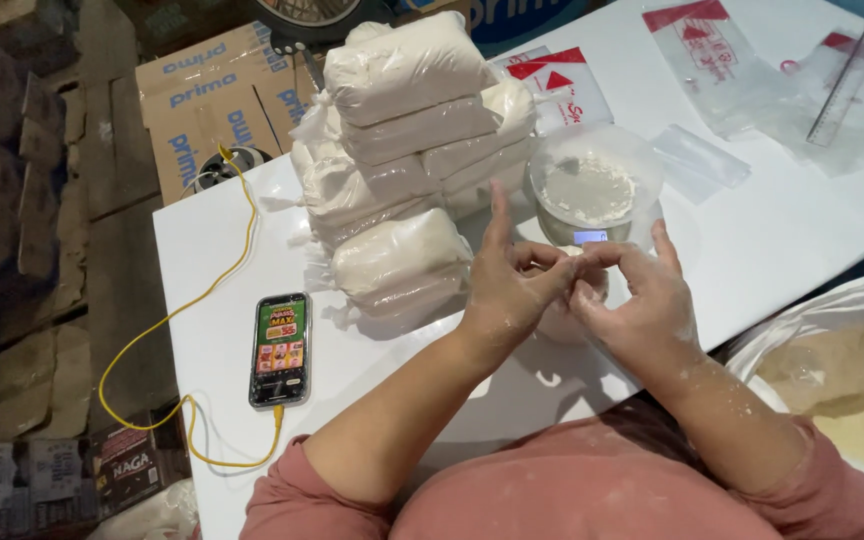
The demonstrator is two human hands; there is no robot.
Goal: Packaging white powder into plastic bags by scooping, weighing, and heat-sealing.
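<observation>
Pinching bag (564, 318) (flour-dusted hands (574, 285))

A small clear plastic bag (564, 318) packed with white flour sits upright on the white table, at about six o'clock from the bowl on the scale, its neck pinched between the fingertips of both flour-dusted hands and its body mostly hidden behind them.

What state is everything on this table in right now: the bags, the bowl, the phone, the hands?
Stacked bags: filled with white powder, tied shut.
Small bag: filled, its top pinched between both hands.
Bowl: on a scale, partly filled with powder.
Phone: screen on, yellow cable plugged in.
Flat bags: empty.
Left hand: powder-dusted, gripping.
Right hand: powder-dusted, gripping.
</observation>
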